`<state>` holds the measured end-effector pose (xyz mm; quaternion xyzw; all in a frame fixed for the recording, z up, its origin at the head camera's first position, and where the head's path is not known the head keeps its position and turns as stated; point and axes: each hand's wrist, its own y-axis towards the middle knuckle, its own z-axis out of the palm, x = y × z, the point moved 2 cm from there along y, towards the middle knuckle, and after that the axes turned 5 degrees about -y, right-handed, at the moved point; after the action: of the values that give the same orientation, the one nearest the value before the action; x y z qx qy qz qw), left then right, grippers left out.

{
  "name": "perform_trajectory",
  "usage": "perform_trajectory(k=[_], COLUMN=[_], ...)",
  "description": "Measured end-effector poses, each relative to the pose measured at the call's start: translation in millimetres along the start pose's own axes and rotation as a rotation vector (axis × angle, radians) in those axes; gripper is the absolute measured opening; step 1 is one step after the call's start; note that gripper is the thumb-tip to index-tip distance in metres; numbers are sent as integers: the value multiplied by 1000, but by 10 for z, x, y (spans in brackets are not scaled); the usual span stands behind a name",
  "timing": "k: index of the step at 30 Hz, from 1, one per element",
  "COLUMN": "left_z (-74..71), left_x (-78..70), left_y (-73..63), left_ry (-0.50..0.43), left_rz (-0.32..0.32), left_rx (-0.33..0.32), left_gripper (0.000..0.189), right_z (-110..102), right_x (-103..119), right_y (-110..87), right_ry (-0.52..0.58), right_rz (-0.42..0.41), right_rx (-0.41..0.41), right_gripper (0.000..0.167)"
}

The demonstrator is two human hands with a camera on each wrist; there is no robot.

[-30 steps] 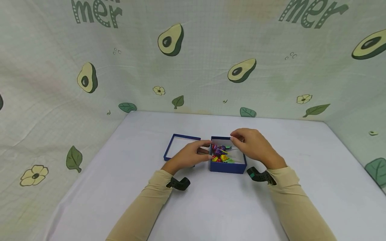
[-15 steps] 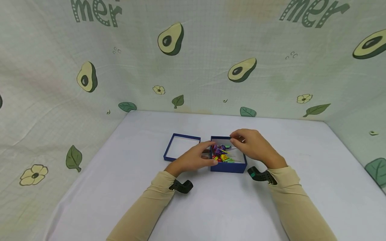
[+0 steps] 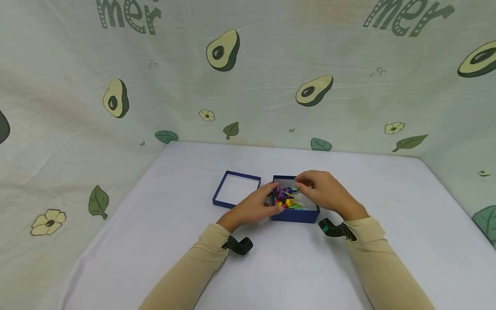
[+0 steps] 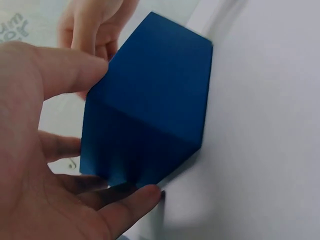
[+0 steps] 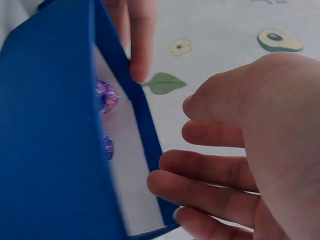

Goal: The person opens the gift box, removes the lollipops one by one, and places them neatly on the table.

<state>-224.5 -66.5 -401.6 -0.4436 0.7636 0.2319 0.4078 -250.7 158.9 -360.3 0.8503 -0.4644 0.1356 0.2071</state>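
Note:
An uncovered blue box (image 3: 296, 216) with a pale inside stands mid-table. On its left side lie several lollipops (image 3: 286, 194) in purple, red and yellow wrappers. My left hand (image 3: 253, 206) is at the box's left end, thumb at the front rim and straight fingers along the side. In the left wrist view, the thumb tip touches the edge of the blue wall (image 4: 150, 75). My right hand (image 3: 325, 189) hovers over the box's right part, fingers loosely bent and holding nothing. The right wrist view shows its fingertips (image 5: 162, 182) beside the far rim.
Left of the box, the shallow blue-rimmed lid (image 3: 222, 203) lies on the white table (image 3: 294, 267), partly behind my left hand. A hanging cloth (image 3: 267, 99) printed with avocados and leaves stands behind the table.
My left hand has moved right and slightly toward me, bringing its fingers onto the box's left side. My right hand has lowered slightly over the box. The lollipops look unmoved.

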Motion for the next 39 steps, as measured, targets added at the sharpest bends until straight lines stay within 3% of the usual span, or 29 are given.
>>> perform_trajectory(k=[8,15,28,39], left_z=[144,215,266,226], left_x=[-8,18,80,98], left_y=[-50,-87,-55,-69], left_ry=[-36,-54,-159,-117], left_rz=[-19,10,33,41], left_rx=[-72,-135,-121,-117], left_gripper=[73,70,72,69], right_z=[82,85,94,83], right_x=[-16,11,-13,-4], right_y=[-108,-143,-175,-171], right_ry=[-4,-3,7,-4], right_rz=[-49,-110,-99,-114], right_rx=[-37,-57,-18,-5], right_gripper=[24,21,21,24])
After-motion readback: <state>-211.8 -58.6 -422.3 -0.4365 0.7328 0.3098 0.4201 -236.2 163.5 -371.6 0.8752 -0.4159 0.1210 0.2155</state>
